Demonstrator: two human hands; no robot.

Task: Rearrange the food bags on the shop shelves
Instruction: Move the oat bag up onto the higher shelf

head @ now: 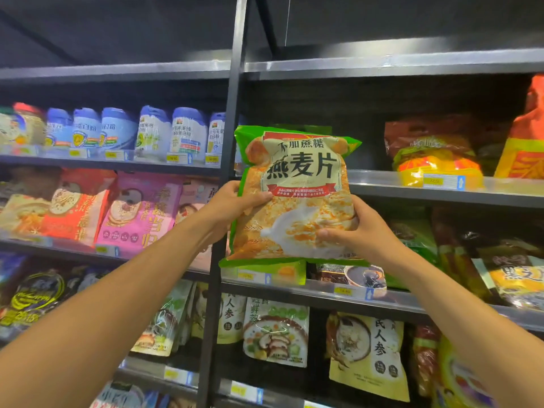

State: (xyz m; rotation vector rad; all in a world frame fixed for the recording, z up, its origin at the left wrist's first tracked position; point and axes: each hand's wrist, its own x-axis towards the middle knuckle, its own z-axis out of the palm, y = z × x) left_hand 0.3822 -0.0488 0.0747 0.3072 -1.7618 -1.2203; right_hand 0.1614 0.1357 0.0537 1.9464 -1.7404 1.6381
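Green-edged oatmeal bag [294, 195] stands upright at frame centre, clamped between left hand [232, 206] and right hand [357, 231], before the bare shelf stretch [368, 179] just behind it.

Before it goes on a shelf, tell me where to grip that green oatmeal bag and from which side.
Grip the green oatmeal bag at its lower side edges, one hand from each side, as the left hand and right hand do: it is wide, upright, and its soft, full body probably sags from one point.
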